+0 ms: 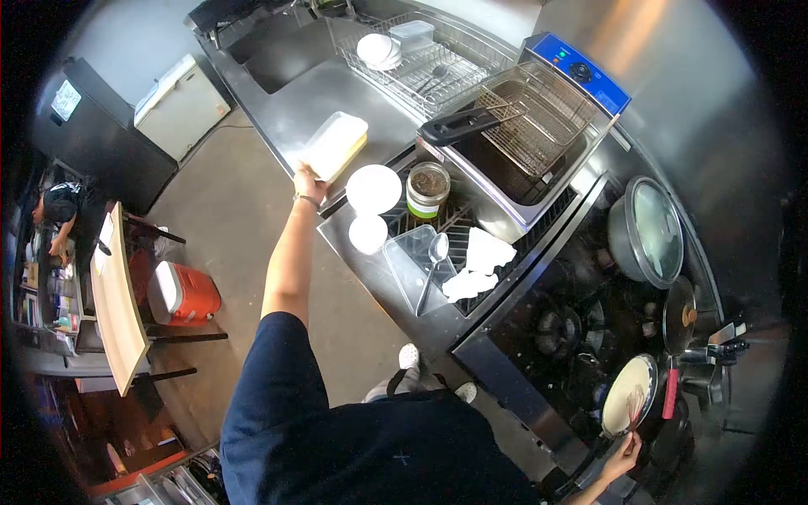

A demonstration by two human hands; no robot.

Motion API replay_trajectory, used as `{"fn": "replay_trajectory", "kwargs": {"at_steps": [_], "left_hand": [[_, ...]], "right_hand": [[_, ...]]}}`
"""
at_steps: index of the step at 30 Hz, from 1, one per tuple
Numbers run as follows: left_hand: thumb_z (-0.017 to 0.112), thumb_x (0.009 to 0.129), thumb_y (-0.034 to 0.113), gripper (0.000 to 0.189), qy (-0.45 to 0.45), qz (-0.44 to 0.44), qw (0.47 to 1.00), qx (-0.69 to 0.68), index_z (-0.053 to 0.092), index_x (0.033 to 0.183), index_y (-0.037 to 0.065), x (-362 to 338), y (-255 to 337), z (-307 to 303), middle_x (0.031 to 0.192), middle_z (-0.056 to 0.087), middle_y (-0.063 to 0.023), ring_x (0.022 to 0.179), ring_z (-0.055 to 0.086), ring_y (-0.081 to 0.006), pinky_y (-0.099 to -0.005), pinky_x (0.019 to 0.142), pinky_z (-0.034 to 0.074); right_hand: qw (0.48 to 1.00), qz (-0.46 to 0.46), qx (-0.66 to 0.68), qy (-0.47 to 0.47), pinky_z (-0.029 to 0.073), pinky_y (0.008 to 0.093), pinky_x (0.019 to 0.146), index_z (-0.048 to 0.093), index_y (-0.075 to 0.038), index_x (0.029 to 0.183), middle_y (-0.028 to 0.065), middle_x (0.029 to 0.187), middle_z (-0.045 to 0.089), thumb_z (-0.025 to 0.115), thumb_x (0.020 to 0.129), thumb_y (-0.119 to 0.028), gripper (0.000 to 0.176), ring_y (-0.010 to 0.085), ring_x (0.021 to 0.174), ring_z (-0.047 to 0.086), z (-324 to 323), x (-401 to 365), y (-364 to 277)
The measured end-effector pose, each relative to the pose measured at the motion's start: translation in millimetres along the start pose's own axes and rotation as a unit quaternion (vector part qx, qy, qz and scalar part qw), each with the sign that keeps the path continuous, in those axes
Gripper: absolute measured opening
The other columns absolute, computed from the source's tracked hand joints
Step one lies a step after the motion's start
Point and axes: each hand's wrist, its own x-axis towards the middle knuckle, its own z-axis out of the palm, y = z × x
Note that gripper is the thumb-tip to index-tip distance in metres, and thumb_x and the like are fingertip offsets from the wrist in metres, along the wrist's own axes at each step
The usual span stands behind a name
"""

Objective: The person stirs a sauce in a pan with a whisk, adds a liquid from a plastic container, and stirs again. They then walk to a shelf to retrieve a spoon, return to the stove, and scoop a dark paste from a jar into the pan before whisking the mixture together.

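Note:
At the steel counter's edge, my left hand (311, 183) is closed on the near end of a white rectangular container (335, 141) with a yellowish side. Right beside it are a white round lid or plate (374, 189), a smaller white round item (368, 234) and a glass jar (427, 189) with dark contents. Far to the right, the fingers of my right hand (624, 456) pinch the handle of a whisk (635, 407). The whisk's wires are in a pan of pale creamy mixture (624, 391) on the stove.
A deep fryer (505, 181) with a wire basket (539, 118) stands ahead. Nearby are a spoon (431, 273), clear tray (406, 261) and crumpled paper (484, 261). A lidded pot (646, 231) sits on the stove. Another person (63, 206) is at the far left.

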Motion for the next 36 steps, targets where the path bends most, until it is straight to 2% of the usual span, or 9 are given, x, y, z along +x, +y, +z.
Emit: {"fn": "replay_trajectory", "kwargs": {"at_steps": [11, 13, 20, 22, 25, 29, 32, 35, 36], "left_hand": [[0.030, 0.095, 0.048, 0.050, -0.003, -0.010, 0.996, 0.093, 0.044, 0.122, 0.008, 23.8, -22.7, 11.0, 0.120, 0.053, -0.0124, 0.111, 0.053, -0.0304, -0.0497, 0.088, 0.047], [0.028, 0.095, 0.048, 0.051, -0.006, -0.002, 0.995, 0.101, 0.043, 0.124, 0.009, 29.1, -26.1, 8.0, 0.120, 0.053, -0.0131, 0.112, 0.052, -0.0308, -0.0495, 0.088, 0.048], [0.028, 0.096, 0.044, 0.051, 0.040, 0.141, 0.798, 0.585, 0.047, 0.118, 0.002, 122.3, -42.6, -45.5, 0.102, 0.057, -0.0199, 0.085, 0.062, -0.0283, -0.0352, 0.057, 0.056], [0.028, 0.096, 0.044, 0.050, -0.019, 0.184, 0.843, 0.505, 0.050, 0.114, 0.003, 202.5, -68.5, -88.2, 0.090, 0.060, -0.0171, 0.078, 0.063, -0.0249, -0.0333, 0.050, 0.054], [0.041, 0.094, 0.038, 0.038, 0.027, 0.077, 0.889, 0.450, 0.058, 0.093, 0.004, 71.7, -16.9, -4.3, 0.084, 0.063, -0.0065, 0.076, 0.061, -0.0174, -0.0397, 0.070, 0.051], [0.060, 0.082, 0.031, 0.044, -0.115, -0.024, 0.920, 0.374, 0.053, 0.120, 0.011, 121.7, 8.5, -57.3, 0.105, 0.062, -0.0048, 0.096, 0.059, -0.0236, -0.0426, 0.072, 0.051], [0.044, 0.088, 0.047, 0.050, -0.013, 0.003, 0.864, 0.503, 0.051, 0.122, 0.011, 118.5, 32.0, -48.4, 0.105, 0.062, -0.0100, 0.098, 0.058, -0.0264, -0.0389, 0.074, 0.050], [0.040, 0.092, 0.044, 0.048, 0.104, 0.393, 0.653, 0.639, 0.061, 0.103, 0.003, 140.2, 58.7, -71.1, 0.078, 0.066, -0.0142, 0.062, 0.063, -0.0266, -0.0388, 0.056, 0.051], [0.038, 0.093, 0.045, 0.049, 0.057, 0.442, 0.692, 0.568, 0.061, 0.105, 0.003, 83.9, 63.5, -57.6, 0.085, 0.067, -0.0131, 0.071, 0.064, -0.0282, -0.0405, 0.065, 0.051]], "right_hand": [[0.988, -0.130, 0.039, 0.079, 0.048, 0.0459, 0.076, 0.068, 0.001, 0.084, 0.0190, 0.078, 0.065, 0.063, 0.085, -0.033, 0.034, 0.0343, 0.070, 0.061, -2.2, -11.1, -86.6], [0.996, 0.068, -0.059, 0.016, 0.046, 0.0293, 0.069, 0.059, 0.004, 0.106, 0.0112, 0.088, 0.064, 0.056, 0.093, -0.023, 0.030, 0.0145, 0.074, 0.054, -2.5, -6.1, -7.6], [0.996, 0.041, 0.055, -0.061, 0.044, 0.0293, 0.082, 0.057, 0.006, 0.109, 0.0110, 0.100, 0.062, 0.059, 0.090, -0.015, 0.029, 0.0158, 0.087, 0.055, -5.9, -3.5, -19.6], [0.992, 0.018, 0.116, -0.050, 0.044, 0.0274, 0.080, 0.057, 0.007, 0.102, 0.0077, 0.096, 0.061, 0.061, 0.087, -0.005, 0.020, 0.0144, 0.086, 0.055, 4.3, -1.6, -16.6], [0.994, -0.011, 0.094, -0.059, 0.045, 0.0259, 0.079, 0.058, 0.006, 0.094, 0.0043, 0.091, 0.059, 0.059, 0.087, -0.003, 0.011, 0.0111, 0.085, 0.055, 16.9, 12.4, -18.0], [0.985, 0.011, -0.173, 0.010, 0.050, 0.0358, 0.066, 0.067, -0.018, 0.101, 0.0136, 0.082, 0.066, 0.060, 0.080, -0.019, 0.022, 0.0296, 0.072, 0.064, 5.2, 12.2, -49.0], [0.977, 0.030, -0.209, -0.012, 0.051, 0.0378, 0.065, 0.069, -0.016, 0.092, 0.0103, 0.081, 0.067, 0.061, 0.080, -0.030, 0.019, 0.0294, 0.072, 0.066, 3.4, 2.2, -49.9], [0.986, -0.063, -0.145, 0.054, 0.050, 0.0354, 0.057, 0.067, -0.015, 0.085, 0.0106, 0.075, 0.066, 0.062, 0.080, -0.028, 0.015, 0.0284, 0.066, 0.064, 5.2, 17.6, -27.6], [0.982, -0.055, -0.172, 0.053, 0.049, 0.0351, 0.055, 0.067, -0.014, 0.084, 0.0100, 0.074, 0.066, 0.062, 0.079, -0.028, 0.015, 0.0276, 0.065, 0.064, 0.8, 18.9, -18.0]]}}
